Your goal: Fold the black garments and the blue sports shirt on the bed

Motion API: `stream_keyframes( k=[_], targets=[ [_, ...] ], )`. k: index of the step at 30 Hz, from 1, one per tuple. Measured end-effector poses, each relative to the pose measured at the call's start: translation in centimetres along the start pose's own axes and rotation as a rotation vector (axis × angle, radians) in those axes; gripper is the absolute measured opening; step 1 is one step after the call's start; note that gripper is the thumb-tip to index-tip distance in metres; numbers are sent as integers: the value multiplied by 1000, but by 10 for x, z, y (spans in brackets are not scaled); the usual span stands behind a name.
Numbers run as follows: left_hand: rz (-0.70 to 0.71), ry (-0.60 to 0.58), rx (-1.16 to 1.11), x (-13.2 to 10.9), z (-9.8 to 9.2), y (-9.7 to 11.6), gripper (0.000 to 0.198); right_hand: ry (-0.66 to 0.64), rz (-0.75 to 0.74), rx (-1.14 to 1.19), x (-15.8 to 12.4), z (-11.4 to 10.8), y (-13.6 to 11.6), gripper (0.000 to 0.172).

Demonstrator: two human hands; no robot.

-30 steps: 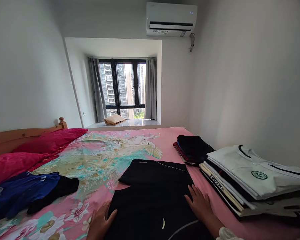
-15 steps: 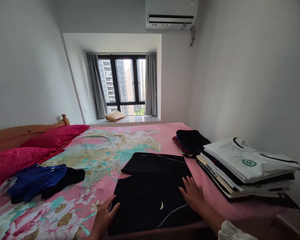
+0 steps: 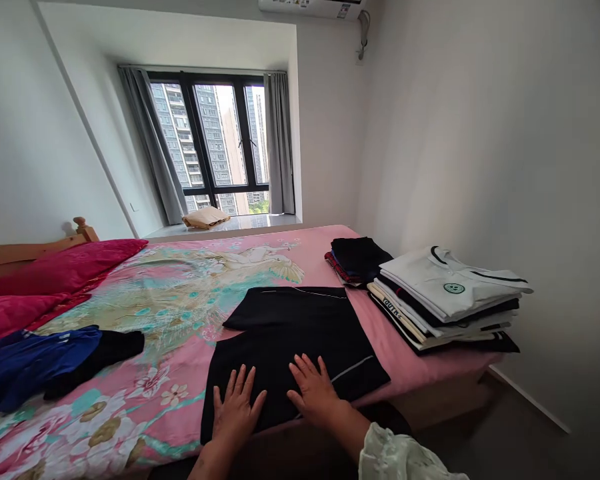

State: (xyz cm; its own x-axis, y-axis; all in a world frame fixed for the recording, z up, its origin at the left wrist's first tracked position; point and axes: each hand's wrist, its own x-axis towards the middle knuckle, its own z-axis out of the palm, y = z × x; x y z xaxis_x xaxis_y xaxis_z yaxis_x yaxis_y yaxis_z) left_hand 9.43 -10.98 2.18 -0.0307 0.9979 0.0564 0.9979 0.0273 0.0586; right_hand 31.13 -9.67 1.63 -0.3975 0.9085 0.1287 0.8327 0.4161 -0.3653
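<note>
On the pink floral bed, a black garment is spread flat near the edge. The left hand and right hand, set at its sides a moment ago, have been brought together on its near half. Each grip is released, palms flat, nothing grasped.

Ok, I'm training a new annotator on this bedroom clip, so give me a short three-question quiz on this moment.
1. True or false: the left hand and the right hand both lie flat, fingers spread, on the black garment.
2. Seen from the person, where is the stack of folded clothes relative to that garment? A) to its left B) to its right C) on top of it
3. What colour is the top shirt on that stack?
Key: 1 true; 2 B; 3 white.
</note>
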Motion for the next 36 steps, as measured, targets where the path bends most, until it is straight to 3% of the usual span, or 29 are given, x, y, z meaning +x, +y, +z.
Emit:
stream_keyframes(
  k=[7, 11, 15, 19, 22, 25, 27, 29, 33, 36],
  targets=[
    [30, 7, 74, -6, 6, -14, 70, 42, 442, -247, -62, -28, 106, 66],
    [24, 7, 72, -7, 6, -12, 70, 16, 544, -291, -76, -36, 119, 61],
    [21, -6, 58, -7, 6, -11, 71, 44, 585, -281, -59, -37, 82, 60],
    [21, 2, 66, -6, 8, -12, 70, 126, 262, -138, -33, -27, 10, 58],
    [21, 15, 73, -4, 11, -13, 69, 112, 31, 19, -13, -13, -44, 60],
    [31, 16, 59, -2, 13, -15, 67, 59, -34, 68, 4, -5, -61, 61],
    [34, 21, 57, -2, 13, -15, 67, -2, 55, 19, 8, -8, -44, 61],
    [28, 30, 63, -3, 12, -14, 66, -41, 199, -46, 4, -17, -6, 62],
    [16, 42, 61, -6, 8, -11, 66, -7, 443, -119, -21, -44, 82, 63],
    [15, 45, 52, -7, 7, -10, 66, 15, 554, -147, -39, -55, 118, 63]
  ],
)
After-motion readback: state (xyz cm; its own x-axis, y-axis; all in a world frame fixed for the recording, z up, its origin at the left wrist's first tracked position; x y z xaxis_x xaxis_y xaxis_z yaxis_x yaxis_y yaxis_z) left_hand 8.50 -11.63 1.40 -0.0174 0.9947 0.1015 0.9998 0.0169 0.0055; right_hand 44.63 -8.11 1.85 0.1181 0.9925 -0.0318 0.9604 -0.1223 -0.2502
